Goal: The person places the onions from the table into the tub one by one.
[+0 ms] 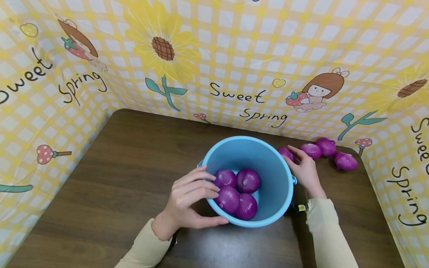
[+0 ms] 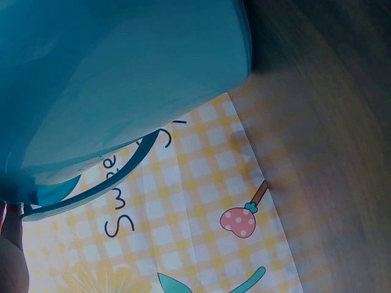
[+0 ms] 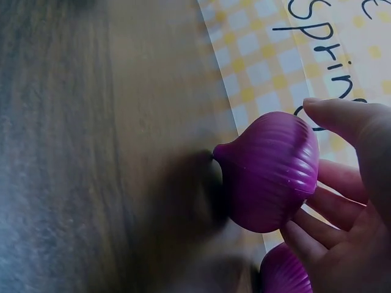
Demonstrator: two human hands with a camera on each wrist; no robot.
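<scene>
One glossy, ribbed purple onion within right grip, left grip around bucket rim.

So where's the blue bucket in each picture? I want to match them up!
Head: the blue bucket is just right of the middle, mostly in the lower half, with four purple onions inside.
Left wrist: its outside fills the top left.
Right wrist: it isn't in this one.
Shared landmark: the yellow checked cloth shows in all three views.
</scene>
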